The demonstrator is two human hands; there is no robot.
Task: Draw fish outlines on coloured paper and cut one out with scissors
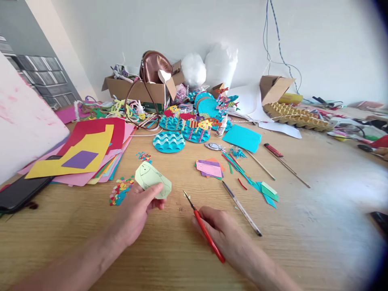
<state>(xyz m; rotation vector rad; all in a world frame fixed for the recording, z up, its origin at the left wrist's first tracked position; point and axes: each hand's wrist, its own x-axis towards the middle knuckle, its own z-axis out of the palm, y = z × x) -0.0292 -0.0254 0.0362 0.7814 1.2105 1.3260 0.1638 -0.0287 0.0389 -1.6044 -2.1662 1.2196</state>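
Between thumb and fingers, my left hand (141, 208) pinches a pale green piece of paper (148, 176) with a fish drawn on it and trimmed corners. My right hand (216, 226) grips red-handled scissors (206, 232), whose narrow blades point up and left, apart from the paper. To the right of the scissors lies a pen (241, 208). Small stacked paper pieces (209, 168), the top one pink with an outline on it, rest beyond the pen. Colourful paper dots (123, 188) are heaped beside my left hand.
Coloured paper sheets (86, 149) and a phone (22, 194) lie at left. Blue wavy discs (169, 142), paper fish (207, 123) and a glue bottle (222, 127) stand farther back. A craft knife (273, 150), wooden sticks (260, 165) and paper strips (239, 167) lie at right.
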